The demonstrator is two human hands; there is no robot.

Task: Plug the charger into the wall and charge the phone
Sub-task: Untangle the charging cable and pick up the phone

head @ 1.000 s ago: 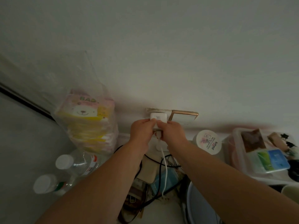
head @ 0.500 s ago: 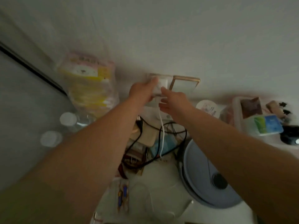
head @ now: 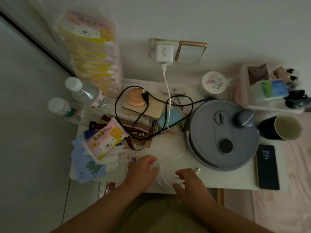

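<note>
The white charger (head: pixel 164 53) sits plugged into the wall socket (head: pixel 154 47). Its white cable (head: pixel 167 91) hangs down across the clutter to the front of the white table (head: pixel 235 180). My right hand (head: pixel 188 179) is closed loosely over the cable's loose end, and the metal connector (head: pixel 197 170) sticks out past its fingers. My left hand (head: pixel 144 169) rests just to the left, fingers apart, fingertips touching a loop of the cable. The dark phone (head: pixel 266 167) lies flat at the table's right front, screen lit, apart from both hands.
A grey round appliance (head: pixel 222 137) stands between my hands and the phone. A dark cup (head: pixel 282 127), a tray of items (head: pixel 269 91), black cords (head: pixel 134 118), wipes packs (head: pixel 104 140) and two water bottles (head: pixel 87 93) crowd the table.
Both hands have left the charger at the wall socket and dropped to the table's front edge. The view has tilted down onto the table, and the charger stays in the socket.
</note>
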